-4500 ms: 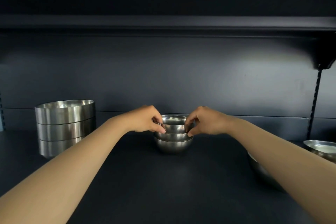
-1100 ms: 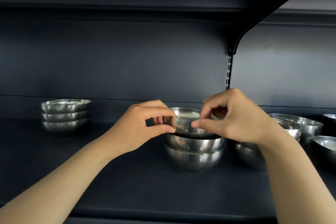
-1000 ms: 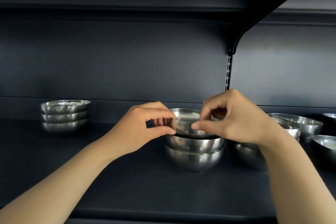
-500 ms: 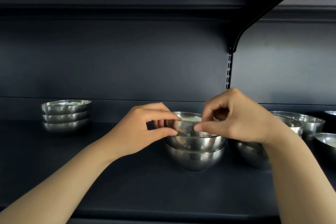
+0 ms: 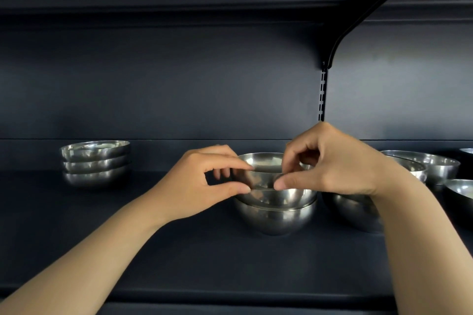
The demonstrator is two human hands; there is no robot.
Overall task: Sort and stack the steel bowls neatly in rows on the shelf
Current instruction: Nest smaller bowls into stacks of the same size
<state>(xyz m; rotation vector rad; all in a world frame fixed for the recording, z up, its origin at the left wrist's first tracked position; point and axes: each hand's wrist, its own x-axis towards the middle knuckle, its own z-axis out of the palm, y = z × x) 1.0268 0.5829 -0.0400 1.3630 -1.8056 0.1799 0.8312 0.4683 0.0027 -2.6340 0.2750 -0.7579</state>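
Since half a second ago the small shiny steel top bowl [image 5: 266, 170] has sunk lower into its stack, both hands barely shifting. At far left a low stack of three shallow steel bowls [image 5: 95, 162] sits well apart on the dark shelf [image 5: 204, 250]. The left hand [image 5: 197, 186] pinches the top bowl's left rim between thumb and forefinger; the right hand [image 5: 330, 161] pinches the opposite rim. Beneath, two rounded steel bowls [image 5: 275, 208] are nested. Polished rims could slip; an uneven release may seat it tilted or nudge the larger steel bowls [image 5: 419, 165] at right.
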